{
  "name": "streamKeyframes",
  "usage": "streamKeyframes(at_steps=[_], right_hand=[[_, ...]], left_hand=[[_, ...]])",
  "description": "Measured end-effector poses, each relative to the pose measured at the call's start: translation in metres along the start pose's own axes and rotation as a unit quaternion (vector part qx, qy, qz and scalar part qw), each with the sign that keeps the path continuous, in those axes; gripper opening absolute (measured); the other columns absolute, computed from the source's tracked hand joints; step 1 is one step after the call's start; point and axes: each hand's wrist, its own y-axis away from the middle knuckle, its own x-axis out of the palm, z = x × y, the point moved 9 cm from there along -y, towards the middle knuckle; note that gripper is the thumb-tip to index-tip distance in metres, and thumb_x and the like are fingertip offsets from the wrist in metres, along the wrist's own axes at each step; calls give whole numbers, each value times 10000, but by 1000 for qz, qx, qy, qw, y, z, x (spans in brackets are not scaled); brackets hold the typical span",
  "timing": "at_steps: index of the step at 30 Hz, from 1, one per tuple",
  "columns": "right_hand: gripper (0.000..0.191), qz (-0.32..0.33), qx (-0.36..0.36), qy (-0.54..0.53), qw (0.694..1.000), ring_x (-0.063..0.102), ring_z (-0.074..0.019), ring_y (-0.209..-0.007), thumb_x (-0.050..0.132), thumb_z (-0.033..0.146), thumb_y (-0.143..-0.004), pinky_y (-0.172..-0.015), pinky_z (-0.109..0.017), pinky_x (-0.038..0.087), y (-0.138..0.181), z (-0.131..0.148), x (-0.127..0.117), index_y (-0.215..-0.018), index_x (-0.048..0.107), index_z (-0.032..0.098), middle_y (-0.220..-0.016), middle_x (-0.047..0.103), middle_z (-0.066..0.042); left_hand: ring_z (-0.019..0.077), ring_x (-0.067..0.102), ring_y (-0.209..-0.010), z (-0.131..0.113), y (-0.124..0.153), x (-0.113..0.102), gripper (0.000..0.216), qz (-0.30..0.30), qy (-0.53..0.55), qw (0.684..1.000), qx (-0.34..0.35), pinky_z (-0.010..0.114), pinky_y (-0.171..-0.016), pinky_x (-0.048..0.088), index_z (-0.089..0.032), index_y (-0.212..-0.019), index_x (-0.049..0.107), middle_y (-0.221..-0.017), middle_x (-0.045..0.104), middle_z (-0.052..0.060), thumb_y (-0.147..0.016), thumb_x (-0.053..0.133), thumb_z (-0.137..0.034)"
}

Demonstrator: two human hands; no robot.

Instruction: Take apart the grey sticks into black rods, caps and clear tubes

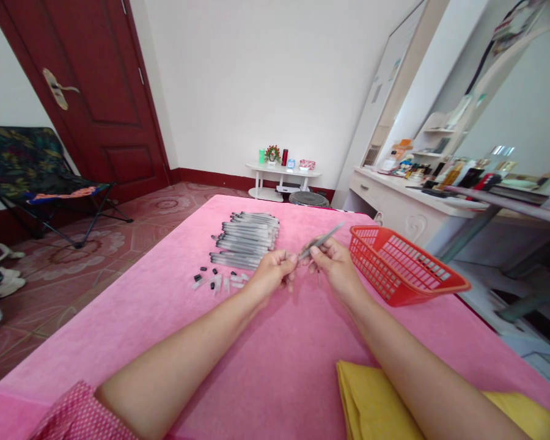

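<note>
In my right hand (332, 261) is a slim grey pen (321, 240), tilted up to the right and gripped between thumb and fingers. My left hand (277, 267) is closed in a pinch at the pen's lower end; whatever small piece its fingertips may hold is hidden. Left of that hand lies a pile of similar grey pens (245, 238), stacked side by side on the pink cloth (256, 360). In front of the pile are scattered clear pen caps (217, 283) and several small black plugs (197, 277).
A red plastic basket (403, 263) stands at the right of the table, close to my right hand. Folded yellow cloth (371, 397) lies under my right forearm. Beyond are a low white stand (282, 170), a folding chair (41, 165) and a cluttered dressing table (407, 189).
</note>
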Motion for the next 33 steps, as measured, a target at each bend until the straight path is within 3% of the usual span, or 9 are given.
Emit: streamKeyframes(at_steps=[6, 9, 12, 14, 19, 22, 27, 30, 33], right_hand=[[170, 10, -16, 2, 1000, 556, -114, -539, 616, 335, -718, -466, -220, 429, 2, 8, 5, -776, 561, 186, -705, 641, -15], [190, 7, -3, -5, 1000, 555, -117, -537, 627, 349, -701, -455, -220, 428, 2, 4, 4, -770, 562, 184, -703, 640, -16], [214, -5, 17, -16, 1000, 553, -119, -533, 639, 361, -685, -448, -218, 424, 1, -4, -1, -768, 557, 181, -705, 640, -19], [225, -11, 24, -27, 999, 554, -118, -534, 644, 366, -680, -451, -217, 426, 0, -8, -4, -774, 558, 181, -715, 641, -21], [198, 1, 6, -34, 999, 566, -120, -559, 631, 349, -700, -459, -217, 440, 0, -3, 0, -779, 563, 180, -747, 644, -27], [184, 8, 4, -33, 999, 563, -116, -566, 619, 336, -713, -454, -209, 442, 1, -1, 2, -784, 561, 177, -755, 640, -29], [166, 11, 12, -32, 999, 552, -114, -551, 611, 320, -719, -432, -201, 429, -1, -4, -2, -780, 544, 181, -731, 629, -22], [146, 16, -2, -20, 1000, 548, -114, -556, 590, 313, -739, -441, -204, 432, -1, -1, 0, -780, 544, 180, -732, 626, -24], [140, 22, -20, -18, 999, 547, -115, -588, 573, 310, -757, -463, -210, 442, 1, 3, 3, -815, 549, 185, -780, 628, -30]], left_hand=[[32, 243, -300, 16, -1, 6, 414, 26, 97, 993, -64, 184, -328, 133, -164, -617, 423, -425, 312, -78, -783, 451, -542], [32, 281, -309, 27, 0, 5, 441, 18, 105, 987, -118, 181, -333, 122, -155, -626, 441, -452, 349, -65, -760, 457, -575], [53, 429, -350, 20, 0, 2, 453, 9, 41, 996, -84, 178, -335, 141, -152, -721, 496, -572, 517, -11, -735, 467, -603], [51, 458, -368, 12, 0, 0, 424, -4, 3, 999, -43, 173, -338, 159, -155, -719, 496, -611, 547, -9, -715, 517, -579], [44, 363, -321, 18, -1, -1, 435, -12, 38, 996, -76, 176, -343, 159, -150, -618, 471, -439, 439, -41, -740, 487, -567], [45, 357, -328, 26, 0, 0, 460, -5, 89, 989, -115, 173, -337, 147, -146, -632, 476, -461, 443, -33, -728, 478, -596], [38, 441, -389, 17, -1, 1, 399, 21, 59, 997, -50, 153, -339, 140, -144, -716, 497, -642, 538, 0, -694, 582, -533], [32, 383, -361, 17, -2, 2, 376, 35, 66, 996, -50, 153, -339, 137, -133, -669, 486, -547, 474, -20, -729, 567, -495], [20, 291, -335, 22, 1, 7, 346, 62, 149, 981, -104, 146, -333, 132, -132, -637, 467, -476, 380, -49, -777, 532, -441]])
